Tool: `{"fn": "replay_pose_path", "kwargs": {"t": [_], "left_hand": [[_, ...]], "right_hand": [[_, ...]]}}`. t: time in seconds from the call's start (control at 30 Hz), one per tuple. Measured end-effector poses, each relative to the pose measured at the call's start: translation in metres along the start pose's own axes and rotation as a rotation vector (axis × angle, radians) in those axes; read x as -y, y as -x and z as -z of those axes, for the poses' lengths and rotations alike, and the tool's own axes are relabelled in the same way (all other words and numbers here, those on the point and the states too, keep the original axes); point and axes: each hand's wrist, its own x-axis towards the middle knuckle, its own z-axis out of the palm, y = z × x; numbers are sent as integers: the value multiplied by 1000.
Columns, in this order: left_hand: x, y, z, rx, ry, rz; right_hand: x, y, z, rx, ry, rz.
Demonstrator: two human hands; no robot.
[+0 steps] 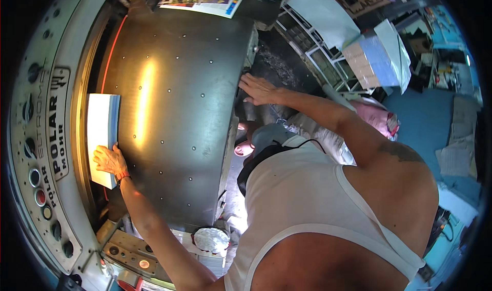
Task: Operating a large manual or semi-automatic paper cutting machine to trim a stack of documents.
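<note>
A stack of white paper sheets [102, 119] with a bluish side lies at the left of a dark metal cutting table [179, 111], up against the machine's front. My left hand [109, 160] lies on the near end of the stack, fingers spread over its top and the thumb by its side edge. A dark band circles that wrist. My right hand [259, 89] is at the table's front edge, fingers stretched out toward it; whether they press on something there I cannot make out.
A paper cutter's control panel [43, 137] with knobs and buttons runs down the left. A red light line [114, 53] crosses the table beside it. Printed sheets [205, 1] lie at the far end. A metal rack [312, 40] and a cardboard box [361, 60] stand to the right.
</note>
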Motion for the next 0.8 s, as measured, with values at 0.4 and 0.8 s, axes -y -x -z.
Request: {"fn": "replay_pose_path", "kwargs": {"t": [0.4,0.8], "left_hand": [[5,8,-33,-107,-43,-36],[7,0,-3,66,237,138]], "right_hand": [[-21,-27,-13,206,416,250],[-28,-39,-18,234,416,447]]}}
